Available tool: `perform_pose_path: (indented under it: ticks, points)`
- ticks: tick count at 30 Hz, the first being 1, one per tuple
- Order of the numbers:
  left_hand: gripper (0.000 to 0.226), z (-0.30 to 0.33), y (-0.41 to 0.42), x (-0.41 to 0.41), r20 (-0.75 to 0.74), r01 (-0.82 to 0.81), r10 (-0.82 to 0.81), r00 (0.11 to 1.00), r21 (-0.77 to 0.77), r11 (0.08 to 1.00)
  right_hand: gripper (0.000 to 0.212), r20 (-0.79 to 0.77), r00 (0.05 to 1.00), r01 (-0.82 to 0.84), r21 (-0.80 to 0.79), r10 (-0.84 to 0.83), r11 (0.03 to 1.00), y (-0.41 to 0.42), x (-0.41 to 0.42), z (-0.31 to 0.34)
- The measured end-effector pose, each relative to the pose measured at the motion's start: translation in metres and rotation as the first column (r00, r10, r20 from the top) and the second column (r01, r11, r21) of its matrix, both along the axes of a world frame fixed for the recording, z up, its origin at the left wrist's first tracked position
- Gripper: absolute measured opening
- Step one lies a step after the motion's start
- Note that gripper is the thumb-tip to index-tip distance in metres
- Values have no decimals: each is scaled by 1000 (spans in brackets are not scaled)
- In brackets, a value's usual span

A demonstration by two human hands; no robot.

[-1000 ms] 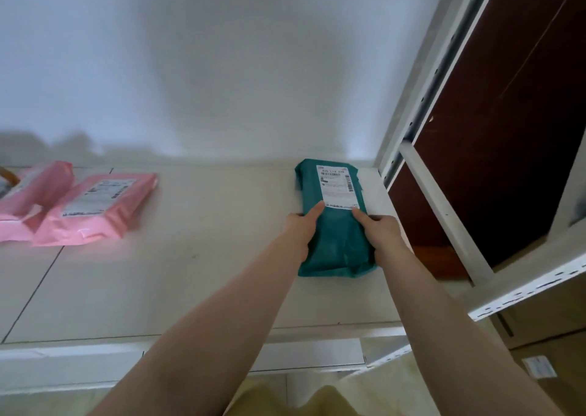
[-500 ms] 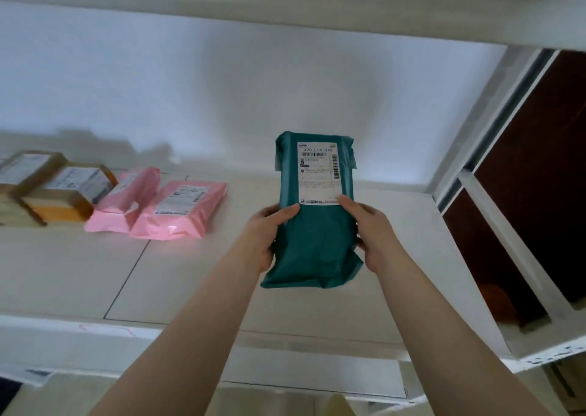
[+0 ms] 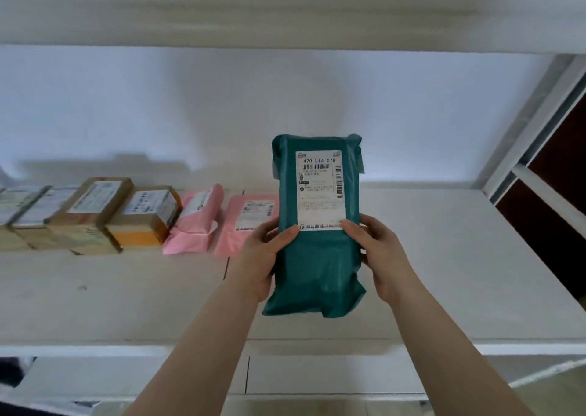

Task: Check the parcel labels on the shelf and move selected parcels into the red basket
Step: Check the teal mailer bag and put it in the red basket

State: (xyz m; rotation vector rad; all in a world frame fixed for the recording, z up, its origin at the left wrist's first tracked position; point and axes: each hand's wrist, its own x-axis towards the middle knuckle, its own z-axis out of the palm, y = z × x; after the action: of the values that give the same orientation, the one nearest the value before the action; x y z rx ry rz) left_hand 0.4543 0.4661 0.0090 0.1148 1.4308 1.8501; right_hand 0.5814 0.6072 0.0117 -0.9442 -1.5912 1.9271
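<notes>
Teal plastic wraps the parcel [image 3: 317, 257], which is held upright above the shelf [image 3: 444, 273] with its label [image 3: 320, 190] turned toward the head camera, apparently so that the print can be read. It is clamped from both sides: the left hand [image 3: 263, 257] is curled round its left edge, the right hand [image 3: 377, 253] round its right, thumbs kept just below the label, probably so nothing is covered. Pink parcels [image 3: 196, 222] and boxes [image 3: 92, 212] are lined along the shelf's back. No red basket is seen.
</notes>
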Motion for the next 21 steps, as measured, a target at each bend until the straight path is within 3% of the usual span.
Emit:
perform_pose_path:
  ticks: [7, 13, 21]
  points:
    - [53, -2, -31, -4, 9, 70, -70, 997, 72, 995, 41, -58, 998, -17, 0, 17, 1000, -30, 11, -4]
    - [62, 3, -29, 2, 14, 81, -83, 996, 89, 993, 59, -94, 995, -19, -4, 19, 1000, -30, 21, 4]
    - [64, 8, -19, 8, 0, 74, -75, 997, 120, 990, 63, -116, 992, -49, -1, 48, 999, -16, 26, 8]
